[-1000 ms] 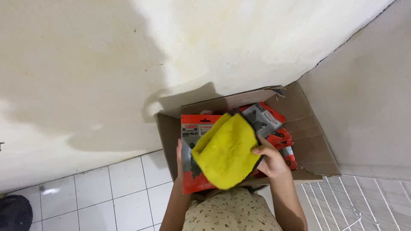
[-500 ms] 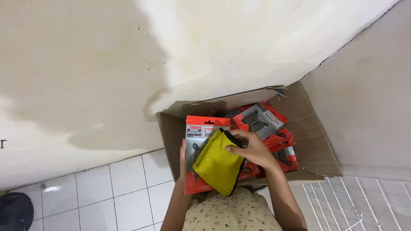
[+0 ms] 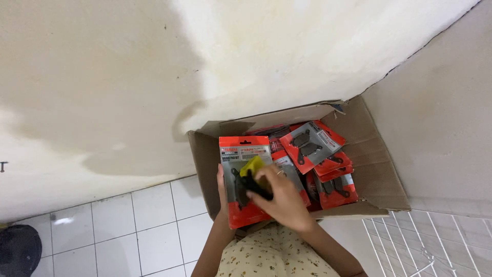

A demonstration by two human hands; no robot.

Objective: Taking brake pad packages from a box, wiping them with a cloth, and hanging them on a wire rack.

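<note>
Both hands were closed on things above the open cardboard box (image 3: 379,169). Gripping from behind, the left hand (image 3: 221,187) clasped the left edge of a red and grey blister pack (image 3: 241,205), held upright over the box's near left corner, only its fingers showing along that edge. Pressed against the face of the pack, the right hand (image 3: 284,197) was bunched around a yellow cloth (image 3: 252,165), of which only a small fold showed above the knuckles; something dark lay under the fingers, too hidden to tell what.

Inside the box, more red blister packs (image 3: 315,146) lay in a loose, tilted heap, filling the middle and reaching toward the right flap. Open room remained only at the far left inside corner and along the bare right flap, which lay splayed outward.

Close behind the box's far edge rose a stained cream wall (image 3: 154,77), and a second, plain wall (image 3: 446,118) met it on the right, so the box sat tucked in the corner. White floor tiles (image 3: 128,225) spread to the left, with a dark round object (image 3: 18,251) at the lower left edge.
</note>
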